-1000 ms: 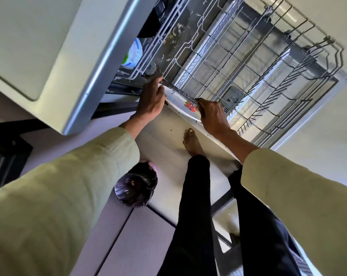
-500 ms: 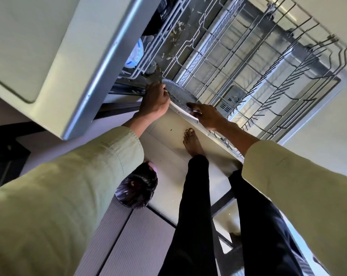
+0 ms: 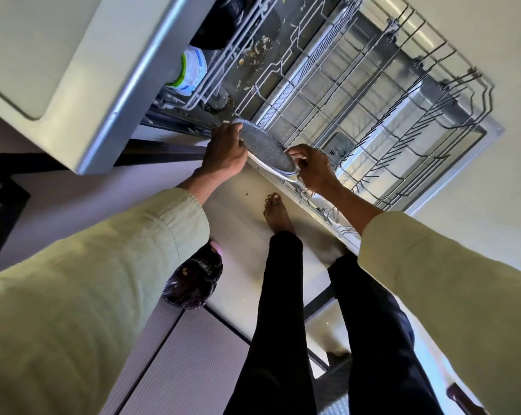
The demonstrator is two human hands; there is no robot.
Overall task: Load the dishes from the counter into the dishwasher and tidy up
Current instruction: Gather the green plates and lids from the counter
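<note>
Since a second ago, the plate [image 3: 266,148] has tipped from edge-on to show its speckled face. Left hand [image 3: 224,151] clasps its left rim, right hand [image 3: 313,169] pinches the right rim, over the lower rack's [image 3: 358,94] near-left corner. Loading step: next, I judge, stand it between the tines.

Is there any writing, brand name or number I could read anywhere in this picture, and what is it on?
No text can be read.
The white container with the blue and green label beside the dishwasher rack: print too blurred to read.
The detergent dispenser on the dishwasher door: marks only, nothing legible.
The speckled plate held in both hands: no writing.
</note>
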